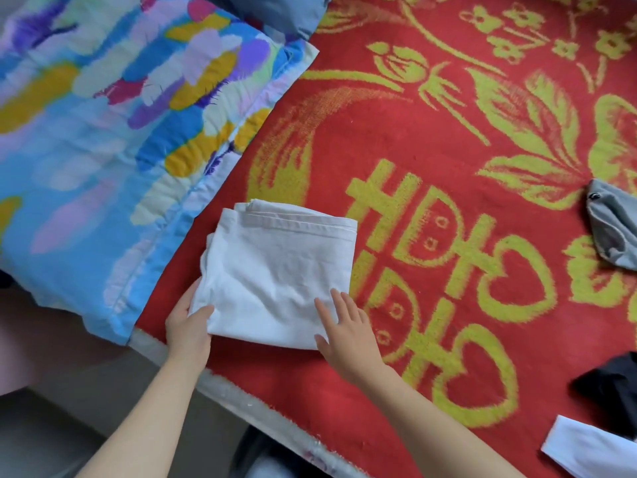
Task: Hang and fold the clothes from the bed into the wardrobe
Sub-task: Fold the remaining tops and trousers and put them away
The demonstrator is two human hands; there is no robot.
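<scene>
Lead: Status on the fold?

Tech: Folded white garment (279,270) lies on the red blanket (379,108), just left of the yellow character (431,270) and near the bed edge (262,408). Left grip (188,326) pinches its near left corner, thumb on top, fingers tucked under. Right grip (348,336) is flat, fingers spread, resting on the near right corner and holding nothing.

Lead: Failure modes?

Tech: Judgement only. One, a lift with just the left corner pinched: the far layers look stepped and loose, so the stack could fan open. Two, a pull toward the bed edge could slide it off. Three, the blanket pile may drag the bottom layer and skew the fold. I'd get the right grip underneath before any lift.

Lead: Other items?

Tech: Patterned quilt (103,132) is well left of the character. Grey garment (613,232) and black garment (613,384) are well right of it and look unfolded.

Lead: Any text or labels?

Tech: Only the character itself, a woven double-happiness sign. No brand or tag readable on the garment.
</scene>
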